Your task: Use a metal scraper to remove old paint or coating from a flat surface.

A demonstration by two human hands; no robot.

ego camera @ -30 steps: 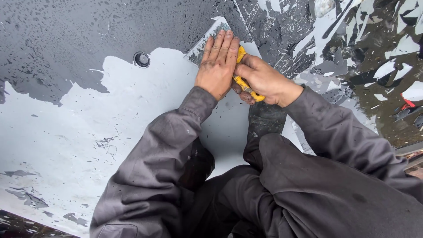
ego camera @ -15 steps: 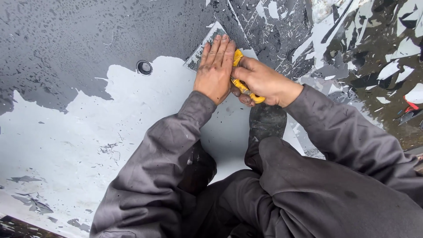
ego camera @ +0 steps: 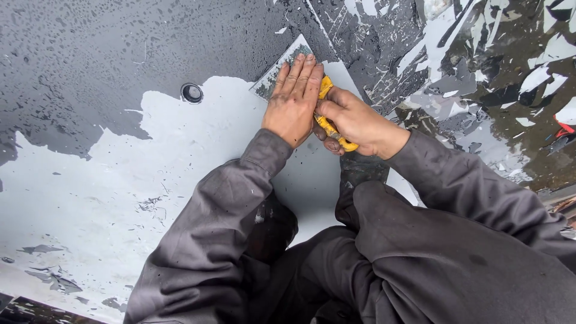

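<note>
The left hand (ego camera: 294,102) lies flat just above the middle of the frame, fingers straight, close together and pointing up, pressed on a lifted flap of dark film (ego camera: 282,69) at the edge of the peeled area. It holds nothing; it only bears down on the surface. The right hand (ego camera: 354,123), just beside it and touching it at the thumb side, is curled tight around a yellow scraper (ego camera: 329,120). The scraper's handle runs slantwise from beside the left fingertips down toward the right wrist, and its working end is hidden under the left hand, so the blade cannot be made out.

Both arms wear grey sleeves (ego camera: 222,210) that come up from the bottom of the frame, and the person's dark grey trousers (ego camera: 432,258) fill the lower right. A dark boot (ego camera: 363,171) shows just under the right hand.

The surface is a pale grey panel (ego camera: 102,198), bare across the lower left and centre. Wet black film (ego camera: 108,48) with water drops covers the upper left. A small round black hole (ego camera: 192,93) sits at the border of the two, left of the hands. In the upper right the black covering is torn into many ragged scraps (ego camera: 480,90) over pale patches
</note>
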